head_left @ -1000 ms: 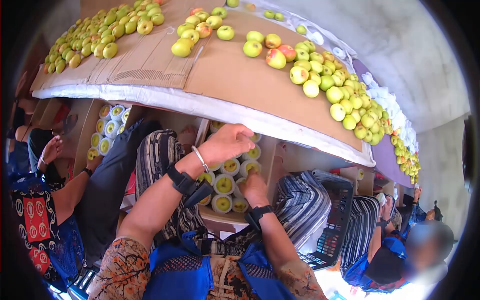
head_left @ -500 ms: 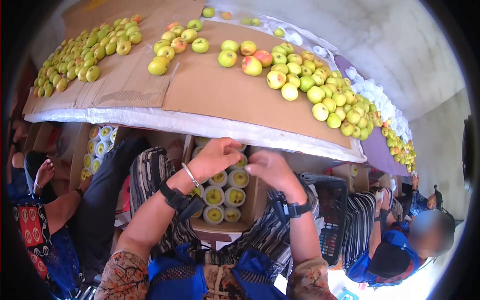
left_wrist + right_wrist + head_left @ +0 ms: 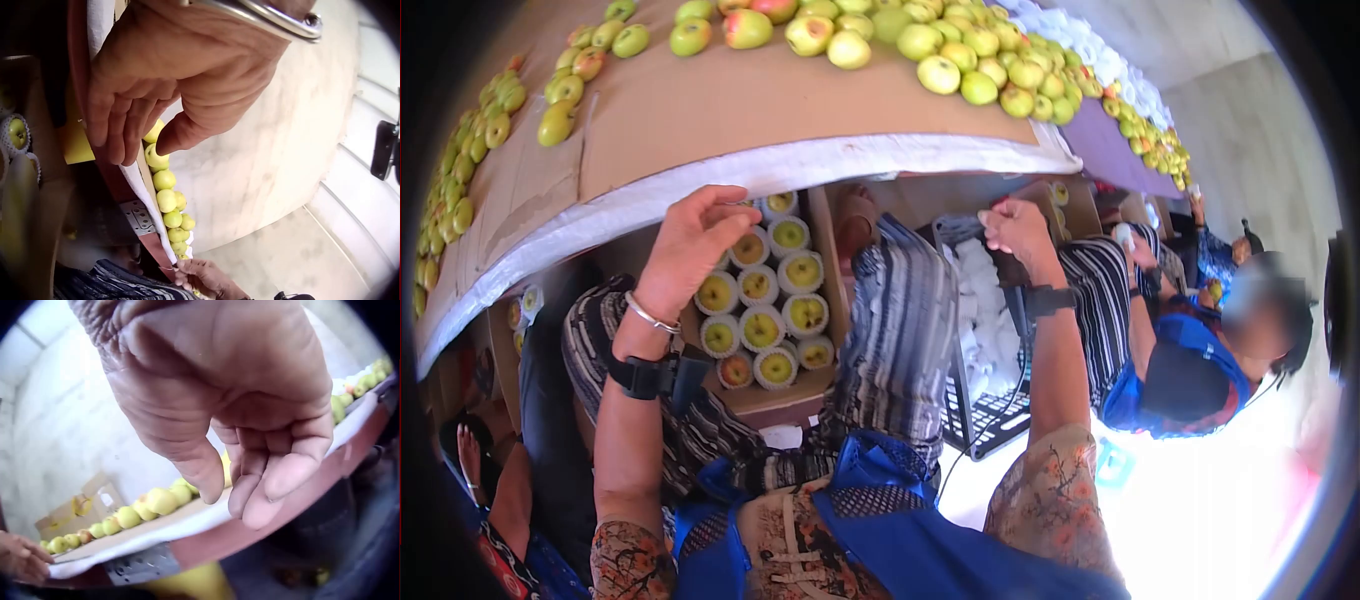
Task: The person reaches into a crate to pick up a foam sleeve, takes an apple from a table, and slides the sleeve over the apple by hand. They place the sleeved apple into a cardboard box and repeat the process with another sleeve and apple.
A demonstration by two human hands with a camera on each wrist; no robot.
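The left hand [image 3: 690,250] is raised by the table edge, over the upper left of a cardboard box [image 3: 837,290] of apples in white foam nets [image 3: 762,327]. In the left wrist view, the left hand [image 3: 181,75] has loosely bent fingers, thumb apart, holding nothing. Above a black plastic crate [image 3: 966,410] with white foam nets [image 3: 985,310] is the right hand [image 3: 1018,232]. The right wrist view shows the right hand [image 3: 231,406] with fingers loosely bent and nothing between them and the thumb.
Loose green and red apples [image 3: 980,88] lie on the cardboard-covered table [image 3: 730,100], whose white edge [image 3: 800,165] runs in front of both hands. Another person [image 3: 1175,370] sits at the right, and part of one [image 3: 505,480] shows at the left. Striped trouser legs flank the box.
The right hand has left the netted apples and moved right, over the crate. The left hand has risen toward the table edge. The head view has turned right.
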